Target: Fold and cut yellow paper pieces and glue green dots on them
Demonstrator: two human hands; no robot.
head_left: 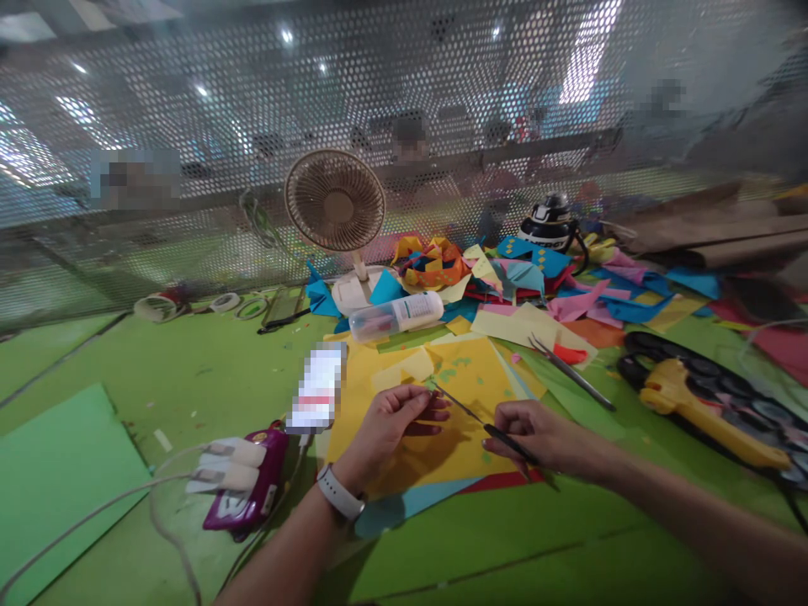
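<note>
My left hand (401, 412), with a white band on its wrist, is closed in a pinch above a yellow sheet of paper (359, 370). Something tiny and greenish shows at its fingertips, too small to name surely. In my right hand (530, 433) is a pair of dark, thin tweezers (505, 436), whose tip reaches the left fingertips. Small green paper bits (455, 367) lie scattered on the yellow sheet, beside a pale yellow strip (404, 368). Blue and red sheets stick out underneath.
Behind the sheet lie a clear bottle (397, 316), a small fan (337, 206) and a heap of coloured folded paper (505, 273). Silver tweezers (574, 376) and a yellow glue gun (713, 412) are on the right. A phone (319, 387) and a cabled purple power bank (271, 471) are left.
</note>
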